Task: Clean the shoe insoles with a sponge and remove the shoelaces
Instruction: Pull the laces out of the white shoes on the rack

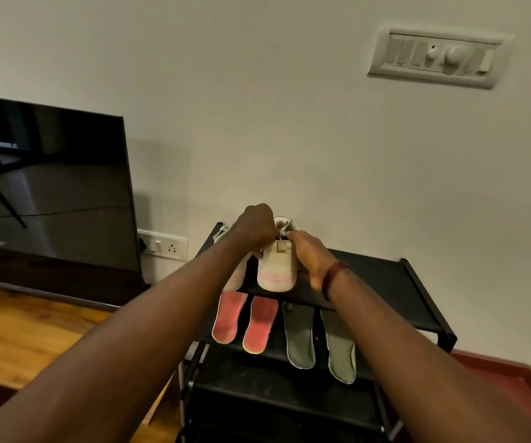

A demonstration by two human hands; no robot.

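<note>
1. Current step: you are working on lace removal. The sponge is not showing in this view.

2. Location of the work: the shoe (277, 270) is standing on the top shelf of the rack (382, 282), heel toward you, toe toward the wall. A second shoe (234, 278) is sitting just beside it on the left, partly hidden by your left forearm.

3. Hand state: your left hand (257, 225) is curling down over the shoe's opening, and its fingers appear to be grasping the lace (285, 226), though the contact itself is hidden under the hand. Your right hand (309, 254) is lying along the right side of the shoe, with its fingertips pinching the lace at the top eyelets.

4. Insoles: two pink insoles (229, 318) and two grey insoles (299, 337) are lying side by side on the shelf below, overhanging its front edge. They are out of the shoes. Whether they are clean cannot be judged from here.

5. Next move, as a judgement: the lace is looking threaded at the top, so you are probably needing to loosen it eyelet by eyelet, from the collar toward the toe. One hand should be steadying the shoe while the other is drawing the lace free. The shoe is sitting near the shelf's front edge, so a hard pull toward you is risking tipping it off onto the insoles.
</note>
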